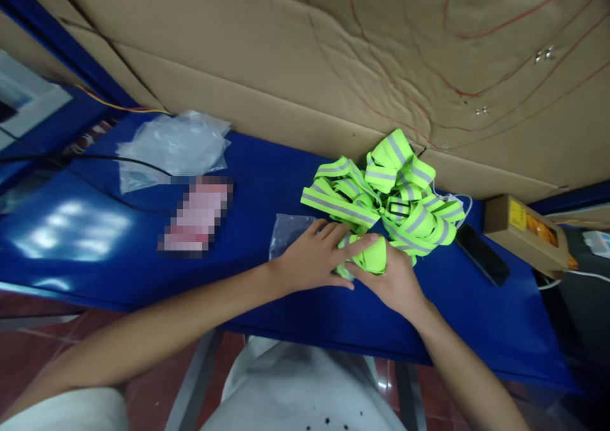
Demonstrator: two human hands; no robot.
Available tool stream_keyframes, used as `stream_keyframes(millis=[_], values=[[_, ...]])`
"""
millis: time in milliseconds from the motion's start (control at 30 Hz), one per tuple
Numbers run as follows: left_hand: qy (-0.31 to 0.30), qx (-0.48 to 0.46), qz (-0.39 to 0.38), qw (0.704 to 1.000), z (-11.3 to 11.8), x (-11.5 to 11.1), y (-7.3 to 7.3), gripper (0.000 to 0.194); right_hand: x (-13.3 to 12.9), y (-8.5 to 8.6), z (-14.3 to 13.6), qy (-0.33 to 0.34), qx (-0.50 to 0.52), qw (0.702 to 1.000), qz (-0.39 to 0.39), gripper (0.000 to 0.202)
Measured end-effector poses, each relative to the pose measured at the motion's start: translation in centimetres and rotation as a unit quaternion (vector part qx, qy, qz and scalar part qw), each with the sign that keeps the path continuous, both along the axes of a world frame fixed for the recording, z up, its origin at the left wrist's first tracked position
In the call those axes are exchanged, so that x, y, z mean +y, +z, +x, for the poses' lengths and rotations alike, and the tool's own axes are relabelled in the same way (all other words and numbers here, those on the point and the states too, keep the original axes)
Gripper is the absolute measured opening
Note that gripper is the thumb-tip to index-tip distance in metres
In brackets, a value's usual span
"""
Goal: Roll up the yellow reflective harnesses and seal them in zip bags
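Two grips noted: left hand (309, 258) and right hand (399, 281) both pinch the folded strap (374, 255), seven o'clock from the strap pile (419, 218); uneven finger pressure could let its layers spring loose.

A compact neon-yellow reflective strap bundle (372, 256) is held between the left hand (314, 256) and right hand (395, 281). A clear plastic bag (288, 232) lies flat, partly covered by the left hand; loose neon-yellow reflective straps (405, 205) with grey stripes lie heaped just beyond.
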State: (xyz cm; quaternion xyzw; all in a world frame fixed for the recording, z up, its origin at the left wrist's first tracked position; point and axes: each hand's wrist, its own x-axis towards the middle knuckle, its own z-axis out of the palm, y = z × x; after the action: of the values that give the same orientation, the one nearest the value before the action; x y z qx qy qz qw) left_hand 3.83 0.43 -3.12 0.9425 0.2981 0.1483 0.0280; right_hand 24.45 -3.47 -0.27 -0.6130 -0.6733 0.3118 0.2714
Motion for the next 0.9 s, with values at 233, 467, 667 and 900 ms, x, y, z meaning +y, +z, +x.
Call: stream_keyframes(millis=[233, 467, 667, 900], values=[[0.024, 0.022, 0.033, 0.999, 1.7, -0.1, 1.4, 0.106, 0.1, -0.4, 0.2, -0.043, 0.119, 0.992, -0.021, 0.048], [0.031, 0.023, 0.057, 0.998, 2.8, -0.3, 0.7, 0.093, 0.5, -0.5, 1.3, 0.026, 0.177, 0.982, -0.062, 0.051], [0.043, 0.004, 0.083, 0.996, 1.2, 0.5, 0.5, 0.074, 0.4, 1.8, 2.7, 0.115, 0.113, 0.987, -0.021, 0.020], [0.016, 0.055, 0.138, 0.989, 1.1, 0.2, 2.0, 0.086, 0.4, 0.3, 2.2, 0.085, -0.018, 0.994, 0.065, 0.017]])
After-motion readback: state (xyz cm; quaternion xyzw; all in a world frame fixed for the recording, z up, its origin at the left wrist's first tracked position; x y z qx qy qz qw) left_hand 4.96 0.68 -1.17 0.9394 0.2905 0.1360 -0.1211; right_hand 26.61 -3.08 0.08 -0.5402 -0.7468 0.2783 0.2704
